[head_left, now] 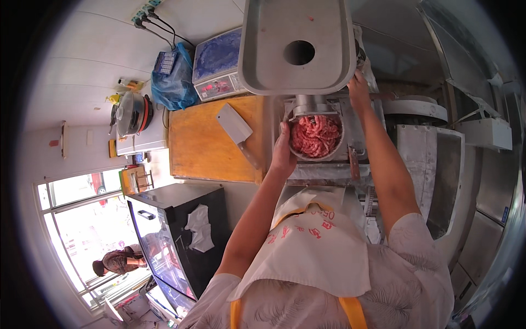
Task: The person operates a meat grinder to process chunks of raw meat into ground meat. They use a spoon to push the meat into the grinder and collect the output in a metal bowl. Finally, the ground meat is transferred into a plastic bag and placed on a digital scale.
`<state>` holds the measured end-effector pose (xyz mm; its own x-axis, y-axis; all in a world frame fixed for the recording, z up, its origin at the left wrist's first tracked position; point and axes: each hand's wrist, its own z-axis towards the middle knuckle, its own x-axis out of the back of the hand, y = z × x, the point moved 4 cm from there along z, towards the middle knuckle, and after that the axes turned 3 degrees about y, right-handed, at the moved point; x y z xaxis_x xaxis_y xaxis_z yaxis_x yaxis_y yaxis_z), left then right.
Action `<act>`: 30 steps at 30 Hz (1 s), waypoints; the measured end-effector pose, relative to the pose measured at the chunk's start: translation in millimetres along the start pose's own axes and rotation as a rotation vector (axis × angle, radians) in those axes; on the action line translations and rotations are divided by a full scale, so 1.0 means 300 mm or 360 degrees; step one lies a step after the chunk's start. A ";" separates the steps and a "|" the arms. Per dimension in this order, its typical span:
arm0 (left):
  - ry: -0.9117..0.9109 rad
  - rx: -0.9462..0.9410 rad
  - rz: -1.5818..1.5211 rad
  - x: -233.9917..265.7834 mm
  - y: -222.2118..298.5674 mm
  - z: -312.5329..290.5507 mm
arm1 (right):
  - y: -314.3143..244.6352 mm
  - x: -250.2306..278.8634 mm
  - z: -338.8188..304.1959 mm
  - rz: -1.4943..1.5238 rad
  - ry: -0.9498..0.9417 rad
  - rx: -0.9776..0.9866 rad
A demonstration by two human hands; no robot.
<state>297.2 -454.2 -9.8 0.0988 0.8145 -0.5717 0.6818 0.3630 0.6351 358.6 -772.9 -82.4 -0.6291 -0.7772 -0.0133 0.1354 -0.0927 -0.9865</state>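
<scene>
Overhead: steel meat grinder [329,109] straight ahead, its wide feed tray [263,49] uppermost, round throat hole [299,52] near the tray's middle. Below the grinder's outlet, a metal bowl [335,152] heaped with pink minced meat [315,135]. Left hand [283,153] cupped against the bowl's left rim, fingers curled around the edge, holding it steady under the outlet. Right hand [359,90] raised at the tray's right edge, just beside the machine's body; fingers loosely bent, touching the side, but hidden enough that a grip could not be told. Both forearms bare, reaching up from a pale patterned shirt and white apron [315,247] with orange straps.

Left of the grinder, a wooden chopping block [203,148], with a cleaver [236,131] lying flat across its right part, handle toward the bowl. Beyond the block, a digital scale [216,63] and a blue plastic bag [174,82]. Further left, a pot [130,112] on a small shelf. Lower left, a dark glass display case [170,241] with a white cloth [200,227] on top; through the window, another person [118,260] outside.
</scene>
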 end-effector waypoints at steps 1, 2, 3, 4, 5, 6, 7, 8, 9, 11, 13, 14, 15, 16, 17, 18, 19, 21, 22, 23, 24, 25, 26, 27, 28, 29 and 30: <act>-0.0020 0.0003 -0.0008 -0.002 0.003 -0.002 | -0.010 -0.009 -0.001 0.0069 0.0017 -0.0062; -0.0048 0.0009 -0.0015 -0.014 0.010 -0.004 | -0.012 -0.009 0.005 0.0135 0.0039 -0.0120; -0.0075 0.0014 -0.0022 -0.021 0.014 -0.003 | -0.013 -0.008 0.008 0.0201 0.0061 -0.0178; -0.0093 0.0013 -0.0025 -0.022 0.014 0.002 | -0.020 -0.006 0.006 0.0194 0.0055 -0.0164; -0.0105 0.0010 -0.0039 -0.019 0.007 0.007 | -0.034 -0.004 -0.002 0.0183 0.0038 -0.0151; -0.0116 0.0006 -0.0052 -0.016 -0.001 0.011 | -0.048 -0.005 -0.006 0.0173 0.0021 -0.0139; -0.0098 -0.0005 -0.0053 -0.005 -0.002 0.012 | -0.058 -0.012 -0.009 0.0107 -0.0002 -0.0152; -0.0089 -0.0007 -0.0051 -0.002 0.003 0.013 | -0.050 -0.008 -0.010 0.0037 -0.0012 -0.0164; -0.0078 -0.0009 -0.0048 -0.002 0.004 0.015 | -0.042 -0.002 -0.010 -0.0033 -0.0024 -0.0176; -0.0058 0.0013 -0.0018 -0.005 0.001 0.015 | -0.043 0.006 -0.001 0.0003 -0.0017 -0.0209; -0.0065 0.0026 -0.0005 -0.005 0.001 0.008 | -0.058 -0.004 -0.015 0.0006 -0.0017 -0.0221; -0.0049 0.0020 -0.0032 -0.008 0.003 0.006 | -0.054 -0.005 -0.023 -0.0011 -0.0012 -0.0213; -0.0033 0.0014 -0.0060 -0.011 0.003 0.003 | -0.053 -0.010 -0.021 -0.0017 -0.0020 -0.0187; -0.0016 0.0006 -0.0089 -0.013 0.004 0.000 | -0.050 -0.014 -0.027 -0.0025 -0.0032 -0.0168; -0.0023 0.0004 -0.0084 -0.016 0.006 0.003 | -0.021 -0.003 -0.018 -0.0023 -0.0045 -0.0128; -0.0032 0.0003 -0.0078 -0.018 0.004 0.006 | 0.010 0.008 -0.011 -0.0025 -0.0051 -0.0049; -0.0042 0.0003 -0.0072 -0.019 0.002 0.009 | 0.040 0.017 -0.006 -0.0025 -0.0056 0.0029; -0.0055 -0.0017 -0.0062 -0.017 0.002 0.014 | 0.056 0.011 -0.002 0.0004 -0.0058 0.0133; -0.0066 -0.0026 -0.0056 -0.017 0.002 0.017 | 0.066 0.019 -0.002 0.0026 -0.0049 0.0119; -0.0017 -0.0023 -0.0074 0.006 -0.005 0.008 | 0.036 -0.011 -0.022 0.0085 -0.0061 -0.0039; -0.0002 -0.0011 -0.0078 0.004 -0.003 0.005 | 0.033 -0.011 -0.020 0.0134 -0.0042 -0.0180; 0.0010 0.0002 -0.0081 0.003 0.000 0.003 | 0.009 -0.019 -0.017 0.0080 -0.0067 -0.0053; -0.0002 0.0019 -0.0074 -0.003 0.002 0.005 | 0.003 -0.011 -0.018 0.0022 -0.0080 0.0078; -0.0018 0.0037 -0.0066 -0.010 0.006 0.008 | 0.006 0.000 -0.005 0.0020 -0.0074 0.0070; -0.0037 0.0058 -0.0055 -0.018 0.010 0.013 | 0.010 0.020 -0.008 0.0012 -0.0066 0.0050; -0.0036 0.0054 -0.0053 -0.009 0.011 0.013 | -0.004 0.020 -0.017 0.0077 -0.0062 -0.0116; -0.0041 0.0054 -0.0053 -0.004 0.007 0.015 | -0.032 0.028 -0.026 0.0136 -0.0054 -0.0280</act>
<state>301.8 -456.5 -10.3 0.0940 0.7903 -0.6055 0.7093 0.3736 0.5977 346.1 -773.6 -74.5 -0.5945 -0.7984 -0.0955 0.0495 0.0822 -0.9954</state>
